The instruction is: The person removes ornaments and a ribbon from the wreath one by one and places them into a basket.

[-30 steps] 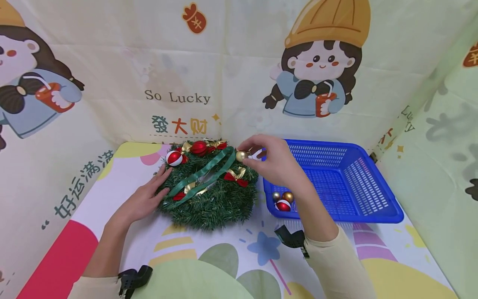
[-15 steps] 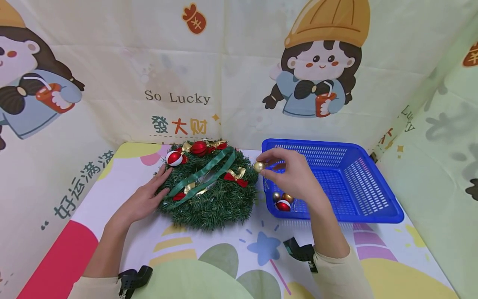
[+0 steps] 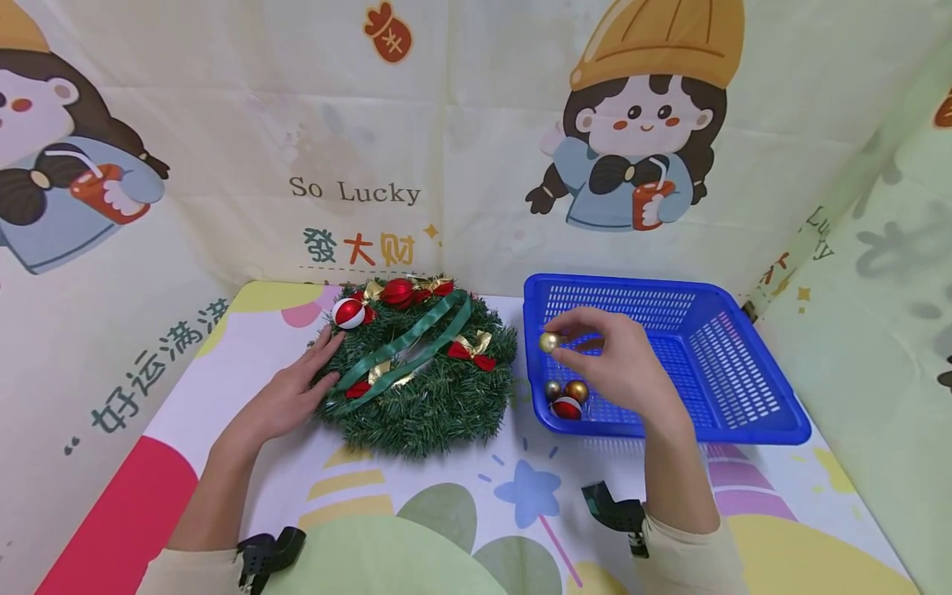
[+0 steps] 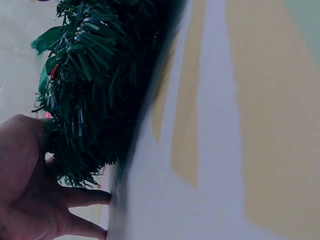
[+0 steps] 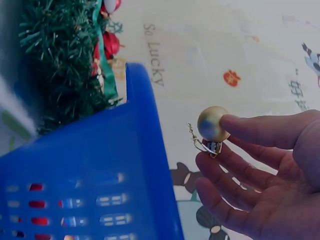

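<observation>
Between thumb and fingers my right hand pinches a small gold bauble above the left part of the blue basket. In the right wrist view the bauble shows its metal cap and a loop of gold string. My left hand rests with fingers extended against the left edge of a green wreath. The wreath carries a red-and-white bauble, a red bauble, red and gold bows and a green ribbon lying across it. In the left wrist view the left fingers touch the wreath's underside.
Inside the basket's near left corner lie a red-and-white bauble, a gold bauble and a small silvery bauble. A printed cloth hangs behind the patterned table.
My right hand has carried the gold bauble from the wreath's upper right edge rightward and slightly nearer, over the basket. My left hand and the wreath have stayed in place.
</observation>
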Motion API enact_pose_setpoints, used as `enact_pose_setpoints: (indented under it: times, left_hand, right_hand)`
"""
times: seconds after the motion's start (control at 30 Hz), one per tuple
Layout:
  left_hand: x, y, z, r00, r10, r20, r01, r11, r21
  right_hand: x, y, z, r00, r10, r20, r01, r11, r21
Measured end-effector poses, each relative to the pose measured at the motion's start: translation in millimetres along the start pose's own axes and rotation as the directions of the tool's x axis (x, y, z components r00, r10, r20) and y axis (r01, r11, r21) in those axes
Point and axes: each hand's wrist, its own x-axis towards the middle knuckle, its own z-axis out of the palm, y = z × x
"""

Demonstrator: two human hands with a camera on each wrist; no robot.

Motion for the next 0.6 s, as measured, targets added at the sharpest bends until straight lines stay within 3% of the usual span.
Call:
enact_pose_setpoints:
  times: [0.6]
  left_hand:
    - [0.1, -0.1, 0.1, 1.000, 0.000, -0.006, 0.000, 1.000, 0.003]
  right_hand:
    - [-8.6, 25.0, -15.9, 0.997, 0.066, 0.045, -0.062, 0.994, -0.088]
